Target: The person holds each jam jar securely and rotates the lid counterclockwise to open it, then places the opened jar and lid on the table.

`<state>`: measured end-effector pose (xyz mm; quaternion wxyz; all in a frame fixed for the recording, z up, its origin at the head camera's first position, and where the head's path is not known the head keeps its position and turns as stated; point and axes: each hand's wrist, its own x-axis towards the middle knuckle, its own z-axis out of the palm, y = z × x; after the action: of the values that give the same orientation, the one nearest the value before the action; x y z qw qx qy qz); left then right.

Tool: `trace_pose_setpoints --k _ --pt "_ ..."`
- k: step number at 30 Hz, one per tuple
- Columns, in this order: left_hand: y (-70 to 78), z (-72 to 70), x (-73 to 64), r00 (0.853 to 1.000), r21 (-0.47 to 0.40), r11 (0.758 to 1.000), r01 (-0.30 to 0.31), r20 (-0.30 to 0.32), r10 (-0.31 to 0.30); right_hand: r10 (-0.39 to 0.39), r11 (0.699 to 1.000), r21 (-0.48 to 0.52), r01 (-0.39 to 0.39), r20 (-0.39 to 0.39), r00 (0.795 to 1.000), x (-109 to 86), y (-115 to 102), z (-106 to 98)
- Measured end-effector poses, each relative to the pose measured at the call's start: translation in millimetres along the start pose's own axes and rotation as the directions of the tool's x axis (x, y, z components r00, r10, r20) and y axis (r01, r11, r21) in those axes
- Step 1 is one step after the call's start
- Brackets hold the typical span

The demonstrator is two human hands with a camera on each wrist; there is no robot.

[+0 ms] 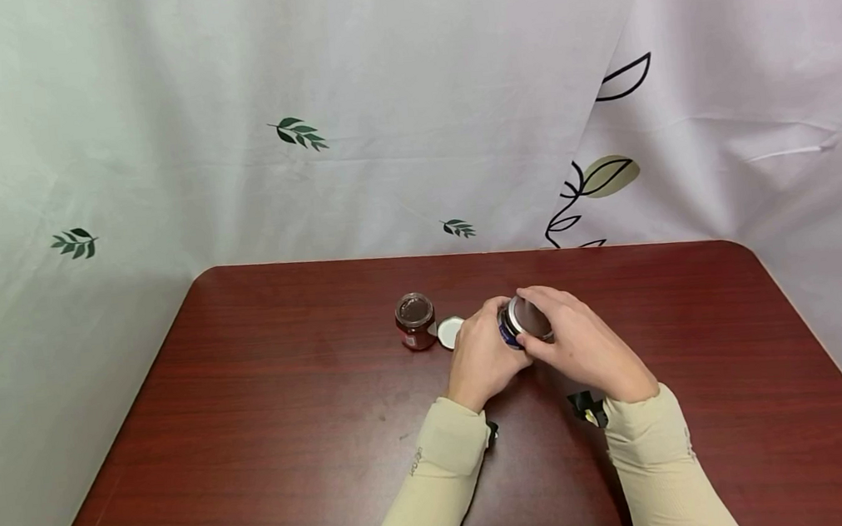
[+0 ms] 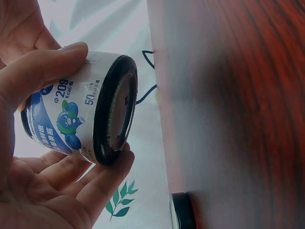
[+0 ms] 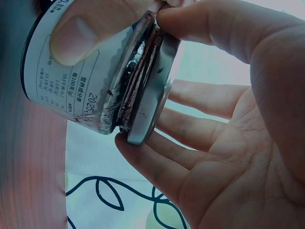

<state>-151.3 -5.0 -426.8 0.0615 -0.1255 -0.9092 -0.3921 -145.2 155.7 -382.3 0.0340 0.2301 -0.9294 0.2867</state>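
Above the table, slightly tilted, is a blueberry jam jar (image 2: 76, 112) with a white and blue label showing blueberries. My left hand (image 1: 483, 356) grips its body, thumb across the label in the left wrist view. On the jar's mouth sits a metal lid (image 3: 153, 93), and my right hand (image 1: 584, 342) holds that lid between thumb and fingers. Crinkled wrap and a narrow dark band show between lid and label in the right wrist view. Left of the hands stands a lidless jar (image 1: 415, 320) with dark red contents. Close beside it lies a white-lined lid (image 1: 450, 333).
The reddish-brown wooden table (image 1: 276, 409) has rounded far corners. Behind it and along its sides hangs a pale curtain (image 1: 376, 91) with leaf prints. Dark straps with small devices are at both wrists, by the rolled beige sleeves (image 1: 451, 440).
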Motion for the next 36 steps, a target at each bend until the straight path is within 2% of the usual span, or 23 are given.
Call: trace_pose_setpoints --k 36 --pt "-1.7 2.2 -0.5 0.999 0.009 0.999 -0.040 -0.016 0.040 -0.022 1.000 0.012 0.022 -0.024 0.999 0.0 -0.3 1.0"
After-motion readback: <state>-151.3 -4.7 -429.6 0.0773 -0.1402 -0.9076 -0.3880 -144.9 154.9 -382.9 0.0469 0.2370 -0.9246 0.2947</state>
